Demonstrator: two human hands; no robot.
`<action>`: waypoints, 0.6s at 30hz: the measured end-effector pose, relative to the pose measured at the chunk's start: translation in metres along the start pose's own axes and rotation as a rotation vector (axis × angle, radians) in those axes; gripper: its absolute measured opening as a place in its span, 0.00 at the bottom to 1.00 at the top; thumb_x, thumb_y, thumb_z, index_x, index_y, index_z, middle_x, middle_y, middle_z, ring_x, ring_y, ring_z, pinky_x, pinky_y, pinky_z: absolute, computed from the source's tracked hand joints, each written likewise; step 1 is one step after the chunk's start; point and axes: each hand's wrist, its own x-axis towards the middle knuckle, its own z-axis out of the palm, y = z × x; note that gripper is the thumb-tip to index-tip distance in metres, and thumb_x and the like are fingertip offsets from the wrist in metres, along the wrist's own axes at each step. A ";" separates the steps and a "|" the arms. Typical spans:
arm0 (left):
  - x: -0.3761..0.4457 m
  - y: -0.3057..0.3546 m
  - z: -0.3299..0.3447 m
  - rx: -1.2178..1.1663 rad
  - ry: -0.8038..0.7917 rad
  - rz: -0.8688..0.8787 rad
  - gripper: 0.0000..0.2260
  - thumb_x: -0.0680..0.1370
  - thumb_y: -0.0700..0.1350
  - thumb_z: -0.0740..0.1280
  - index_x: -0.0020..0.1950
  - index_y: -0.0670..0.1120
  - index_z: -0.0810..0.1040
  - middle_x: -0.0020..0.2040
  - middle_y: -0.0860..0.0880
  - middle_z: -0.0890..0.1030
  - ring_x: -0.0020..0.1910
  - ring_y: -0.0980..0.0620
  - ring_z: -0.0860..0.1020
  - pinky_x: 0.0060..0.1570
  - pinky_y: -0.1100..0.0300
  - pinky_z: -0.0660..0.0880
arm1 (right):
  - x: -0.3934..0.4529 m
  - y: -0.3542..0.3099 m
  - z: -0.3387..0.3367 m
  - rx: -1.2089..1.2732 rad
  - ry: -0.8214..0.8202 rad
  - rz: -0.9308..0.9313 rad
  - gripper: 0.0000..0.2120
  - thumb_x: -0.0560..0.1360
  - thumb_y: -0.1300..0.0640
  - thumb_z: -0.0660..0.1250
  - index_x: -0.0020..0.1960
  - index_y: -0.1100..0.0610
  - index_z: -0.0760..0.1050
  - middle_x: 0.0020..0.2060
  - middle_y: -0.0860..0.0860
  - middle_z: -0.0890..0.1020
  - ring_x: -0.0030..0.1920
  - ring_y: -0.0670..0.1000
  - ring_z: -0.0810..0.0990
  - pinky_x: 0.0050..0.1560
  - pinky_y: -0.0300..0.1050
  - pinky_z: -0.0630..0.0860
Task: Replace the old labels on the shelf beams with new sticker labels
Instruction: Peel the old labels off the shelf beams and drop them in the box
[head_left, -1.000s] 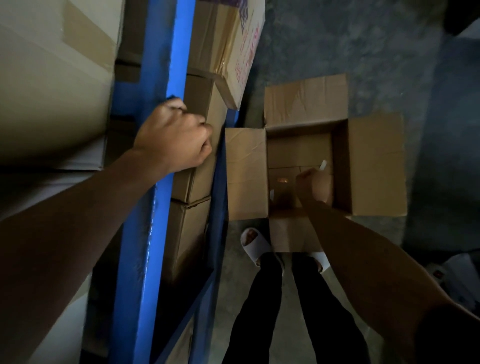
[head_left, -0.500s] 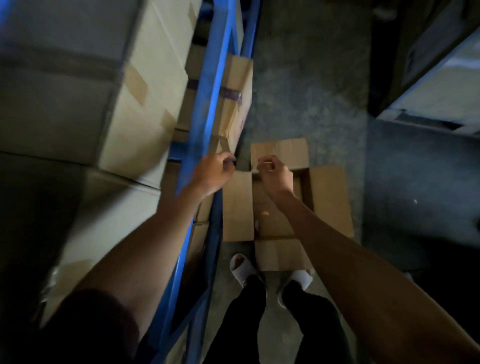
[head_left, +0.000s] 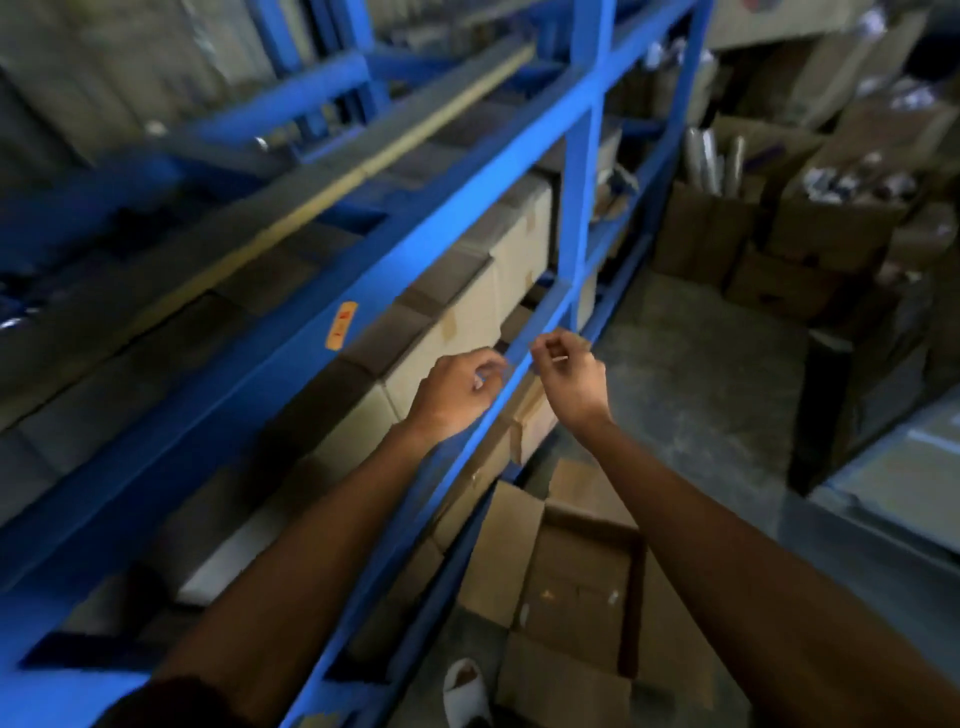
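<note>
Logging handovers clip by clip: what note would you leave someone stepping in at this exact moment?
Left hand: fingers curled at the blue shelf beam; what it holds is too blurred to tell.
Right hand: pinching a small pale strip, raised beside the beam.
Orange label still on the upper beam.
Open cardboard box on the floor below.
Left: stick the new label, check remaining beams.

Orange label stuck upright on blue beam.

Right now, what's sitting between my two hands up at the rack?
In the head view, a blue shelf beam runs diagonally between the left hand and the right hand. The image is too blurred to show a label there.
</note>
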 end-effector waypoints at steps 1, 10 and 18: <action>-0.007 0.007 -0.008 0.029 0.031 0.014 0.09 0.77 0.45 0.65 0.55 0.51 0.82 0.49 0.52 0.86 0.46 0.47 0.83 0.51 0.49 0.80 | 0.000 -0.010 -0.001 0.009 -0.015 -0.050 0.04 0.78 0.50 0.64 0.46 0.46 0.76 0.38 0.43 0.81 0.38 0.42 0.80 0.43 0.36 0.73; -0.097 0.052 -0.106 0.516 0.478 0.170 0.10 0.78 0.41 0.66 0.57 0.44 0.82 0.54 0.45 0.84 0.55 0.44 0.81 0.60 0.49 0.74 | -0.023 -0.097 0.013 0.117 -0.233 -0.412 0.08 0.78 0.59 0.66 0.55 0.56 0.80 0.46 0.51 0.85 0.45 0.49 0.83 0.50 0.42 0.78; -0.123 0.024 -0.184 0.804 0.351 -0.031 0.25 0.81 0.53 0.64 0.77 0.48 0.68 0.73 0.44 0.72 0.70 0.42 0.72 0.66 0.47 0.71 | -0.047 -0.147 0.055 0.014 -0.256 -0.526 0.20 0.79 0.58 0.64 0.70 0.57 0.71 0.66 0.53 0.75 0.67 0.52 0.72 0.70 0.45 0.67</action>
